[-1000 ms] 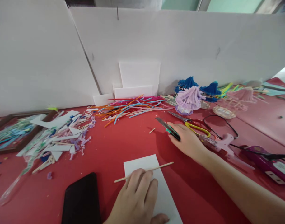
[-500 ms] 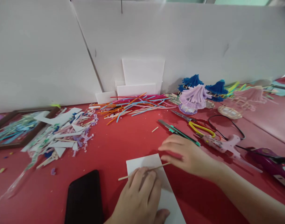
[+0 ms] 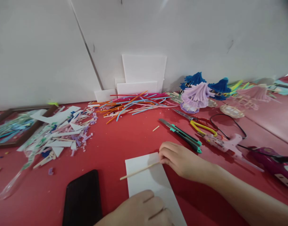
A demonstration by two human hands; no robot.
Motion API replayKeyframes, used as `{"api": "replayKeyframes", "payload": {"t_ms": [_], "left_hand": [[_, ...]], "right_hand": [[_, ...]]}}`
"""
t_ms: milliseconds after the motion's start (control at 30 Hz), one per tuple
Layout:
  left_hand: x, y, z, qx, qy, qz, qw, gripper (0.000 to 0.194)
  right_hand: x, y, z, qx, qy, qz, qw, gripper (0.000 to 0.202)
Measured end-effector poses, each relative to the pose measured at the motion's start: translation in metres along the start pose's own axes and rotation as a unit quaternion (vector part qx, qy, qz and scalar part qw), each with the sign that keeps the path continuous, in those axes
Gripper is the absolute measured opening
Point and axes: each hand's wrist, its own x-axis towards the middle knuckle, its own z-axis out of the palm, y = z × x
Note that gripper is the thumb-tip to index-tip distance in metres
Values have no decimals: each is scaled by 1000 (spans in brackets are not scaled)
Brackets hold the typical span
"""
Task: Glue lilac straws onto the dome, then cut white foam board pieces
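A thin wooden stick [image 3: 139, 171] lies slantwise across the top part of a white board piece [image 3: 146, 185], its left end jutting past the board's edge. My right hand [image 3: 175, 158] has its fingers closed around the stick's right end, by the board's upper right corner. Over the lower part of the board is my left hand [image 3: 141, 210], with bent knuckles; its fingertips are hidden at the bottom of the picture. Beyond my right hand lie a green and black box cutter [image 3: 184, 135] and a short stick piece [image 3: 155, 128].
A black phone [image 3: 82, 197] lies left of the board. Scraps [image 3: 66, 131] and a brown frame [image 3: 22, 138] are farther left. Coloured pipe cleaners [image 3: 134, 105] lie by the wall. Scissors [image 3: 193, 121], a glue gun [image 3: 229, 146] and small roofed models [image 3: 197, 95] are at right.
My left hand has come off the stick and drawn down toward the bottom edge. My right fingers, spread before, have closed on the stick's right end.
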Motion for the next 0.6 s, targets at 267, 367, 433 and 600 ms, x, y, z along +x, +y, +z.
{"api": "replayKeyframes", "payload": {"t_ms": [267, 367, 433, 600], "left_hand": [[5, -4, 12, 7, 123, -18, 992, 21], [-1, -4, 17, 66, 107, -41, 991, 17], [-4, -3, 17, 94, 75, -96, 988, 23], [-5, -7, 2, 72, -37, -154, 985, 59]], "right_hand": [[-2, 11, -5, -21, 155, 30, 987, 15], [-2, 12, -8, -38, 185, -3, 982, 27], [-3, 12, -8, -39, 207, 2, 978, 30], [-5, 14, -4, -7, 263, 35, 964, 31]]}}
